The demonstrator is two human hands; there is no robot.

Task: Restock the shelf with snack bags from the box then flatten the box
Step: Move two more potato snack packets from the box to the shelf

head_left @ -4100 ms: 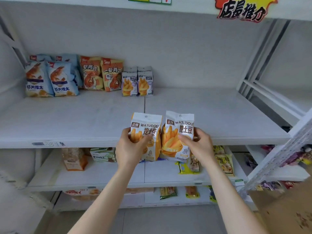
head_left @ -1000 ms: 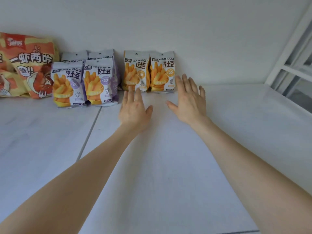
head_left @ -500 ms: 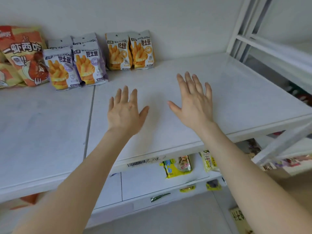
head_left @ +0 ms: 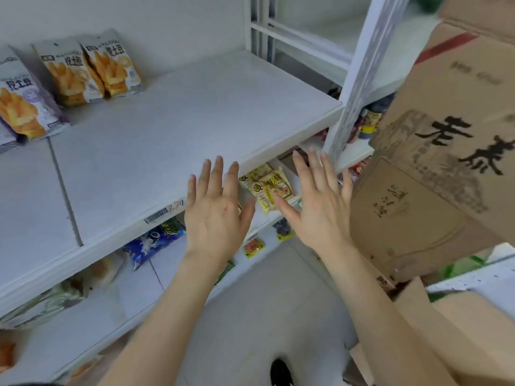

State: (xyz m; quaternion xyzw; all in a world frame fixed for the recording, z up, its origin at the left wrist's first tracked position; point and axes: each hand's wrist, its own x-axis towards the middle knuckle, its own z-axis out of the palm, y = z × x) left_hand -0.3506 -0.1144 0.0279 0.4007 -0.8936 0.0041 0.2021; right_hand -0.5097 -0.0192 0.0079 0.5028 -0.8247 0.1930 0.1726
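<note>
The shelf's (head_left: 172,129) lower tiers are blurred. The box (head_left: 446,162), past the shelf's right end, is cut off by the frame. Snack bags (head_left: 92,71) stand along the back edge, the leftmost cropped. Left hand (head_left: 216,218) and right hand (head_left: 320,215) hover at the front edge, fingers (head_left: 218,174) spread, released, empty.

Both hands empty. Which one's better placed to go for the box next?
Right, probably. The right hand hovers open just beside the cardboard box; the left hand, also open, is farther off, at the shelf edge.
</note>
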